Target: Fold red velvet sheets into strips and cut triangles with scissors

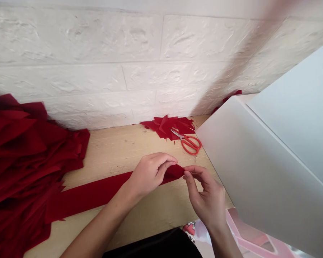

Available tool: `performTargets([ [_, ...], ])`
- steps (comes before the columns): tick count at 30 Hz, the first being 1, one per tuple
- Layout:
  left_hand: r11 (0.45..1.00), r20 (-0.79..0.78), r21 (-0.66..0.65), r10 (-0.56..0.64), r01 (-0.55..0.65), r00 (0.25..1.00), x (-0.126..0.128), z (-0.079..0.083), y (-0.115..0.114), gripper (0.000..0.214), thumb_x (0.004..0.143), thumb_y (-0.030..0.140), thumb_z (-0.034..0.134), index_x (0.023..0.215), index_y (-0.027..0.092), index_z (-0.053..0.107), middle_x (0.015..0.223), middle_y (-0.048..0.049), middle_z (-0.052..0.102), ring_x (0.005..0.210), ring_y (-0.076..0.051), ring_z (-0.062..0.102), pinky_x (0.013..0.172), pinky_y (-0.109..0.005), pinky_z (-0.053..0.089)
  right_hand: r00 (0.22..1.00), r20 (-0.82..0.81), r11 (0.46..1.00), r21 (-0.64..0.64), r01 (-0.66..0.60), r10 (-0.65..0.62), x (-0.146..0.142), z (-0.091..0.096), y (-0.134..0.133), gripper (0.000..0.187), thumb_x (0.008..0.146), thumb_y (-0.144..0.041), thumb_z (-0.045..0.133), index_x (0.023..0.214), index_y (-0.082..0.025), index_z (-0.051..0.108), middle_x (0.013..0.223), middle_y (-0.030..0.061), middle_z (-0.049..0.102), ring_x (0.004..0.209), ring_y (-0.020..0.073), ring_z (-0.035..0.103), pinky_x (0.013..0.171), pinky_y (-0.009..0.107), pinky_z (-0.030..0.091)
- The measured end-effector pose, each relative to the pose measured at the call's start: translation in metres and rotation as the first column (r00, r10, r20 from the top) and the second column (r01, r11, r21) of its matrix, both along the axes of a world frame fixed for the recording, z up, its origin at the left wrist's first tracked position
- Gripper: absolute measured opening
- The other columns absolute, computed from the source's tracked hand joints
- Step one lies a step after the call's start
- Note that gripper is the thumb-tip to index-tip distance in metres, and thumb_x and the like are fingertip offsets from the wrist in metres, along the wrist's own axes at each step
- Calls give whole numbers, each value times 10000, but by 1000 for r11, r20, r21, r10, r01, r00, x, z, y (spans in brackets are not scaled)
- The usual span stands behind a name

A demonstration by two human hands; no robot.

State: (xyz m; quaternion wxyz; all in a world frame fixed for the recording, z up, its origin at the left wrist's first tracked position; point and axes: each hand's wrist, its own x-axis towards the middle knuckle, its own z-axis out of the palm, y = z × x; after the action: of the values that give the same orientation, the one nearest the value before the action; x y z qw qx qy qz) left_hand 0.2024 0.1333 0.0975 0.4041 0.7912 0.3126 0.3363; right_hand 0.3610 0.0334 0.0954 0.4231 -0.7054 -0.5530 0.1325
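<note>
A long red fabric strip (94, 195) runs across the table from the left pile to my hands. My left hand (150, 172) pinches the strip's upper edge close to its right end. At the very tip, my right hand (207, 193) holds the cloth between thumb and index finger. Between the two hands the end of the strip is lifted and folded over. Behind my hands lie scissors (190, 144) with orange-red handles, their blades resting on a small heap of red scraps (169, 126).
A large pile of red cloth (21, 154) covers the left side. White textured brick wall (97, 71) borders the back of the light wooden table (110, 147). A big white box or panel (258, 150) blocks the right. Pink-and-white items (253, 233) show at lower right.
</note>
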Motion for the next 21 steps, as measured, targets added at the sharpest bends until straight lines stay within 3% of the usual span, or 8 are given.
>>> performTargets([
  [5,1000,16,-9,-22,22,1000,0,0,-1,215,994,191,518,946,199,728,923,-23,785,821,-136,729,798,-239,572,997,59,998,-15,-53,54,3,9,2,148,952,-352,620,932,-238,711,827,17,753,595,128,674,605,250,577],
  [11,996,55,-13,85,-85,995,-1,0,-3,198,973,184,569,931,219,760,913,-5,797,807,-134,740,770,-236,578,985,-170,996,-70,-53,41,-3,11,4,202,951,-386,628,900,-213,718,616,-20,671,463,116,638,470,217,535],
  [15,989,40,-5,146,-146,988,-1,1,-5,189,962,163,582,913,215,757,889,4,796,788,-129,736,759,-229,571,995,-93,998,-43,-41,36,-7,9,3,180,959,-363,619,895,-228,720,683,-15,706,492,109,656,508,211,542],
  [18,997,16,-4,74,-74,997,-3,2,-4,196,965,155,566,916,207,748,891,-2,791,793,-129,732,763,-226,567,997,-15,994,-76,-74,73,-2,10,2,181,971,-362,597,891,-235,698,751,-4,719,551,115,658,524,219,530],
  [21,997,-19,43,-63,64,998,-2,4,-1,215,980,177,535,935,197,744,916,-24,788,819,-143,727,803,-248,567,981,42,969,-166,-181,190,7,16,7,198,959,-413,604,985,-230,678,887,34,732,653,141,654,496,228,491],
])
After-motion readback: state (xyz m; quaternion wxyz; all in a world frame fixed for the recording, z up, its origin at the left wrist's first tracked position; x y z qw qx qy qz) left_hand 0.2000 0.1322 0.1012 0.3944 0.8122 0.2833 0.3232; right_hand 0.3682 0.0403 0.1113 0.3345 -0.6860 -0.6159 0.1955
